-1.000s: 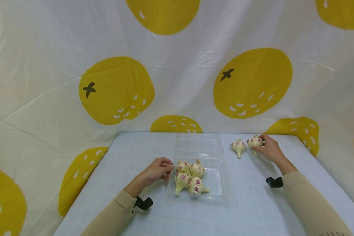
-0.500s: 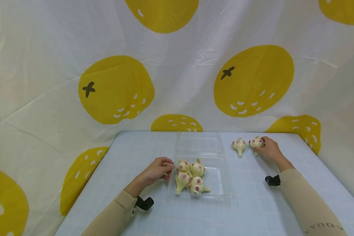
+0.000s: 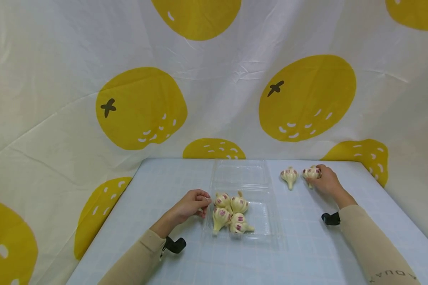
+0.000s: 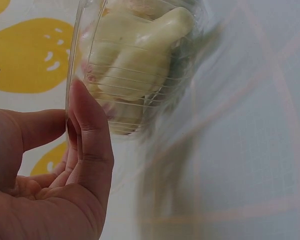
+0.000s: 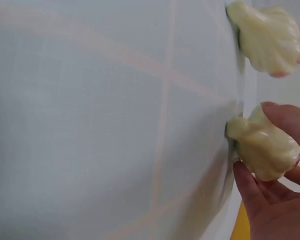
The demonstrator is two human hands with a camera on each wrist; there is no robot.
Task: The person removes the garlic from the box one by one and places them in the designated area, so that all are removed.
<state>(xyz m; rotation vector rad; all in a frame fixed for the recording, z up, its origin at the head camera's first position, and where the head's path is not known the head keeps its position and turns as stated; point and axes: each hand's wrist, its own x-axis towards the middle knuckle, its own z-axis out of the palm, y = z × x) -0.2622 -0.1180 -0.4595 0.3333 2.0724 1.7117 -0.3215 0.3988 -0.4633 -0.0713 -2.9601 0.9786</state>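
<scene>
The garlic bulb (image 3: pixel 311 173) had shifted slightly away from a second bulb (image 3: pixel 289 176) near the tabletop's (image 3: pixel 303 257) far edge; the right hand's (image 3: pixel 329 184) grip pinched it. The left hand's (image 3: pixel 190 206) narrow grip pinched the clear box (image 3: pixel 261 215) holding four bulbs (image 3: pixel 221 216).

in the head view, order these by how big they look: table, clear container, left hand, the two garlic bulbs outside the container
1. Table
2. Clear container
3. Left hand
4. Loose bulb and held bulb: look alike, the held one partly covered, so unranked
</scene>
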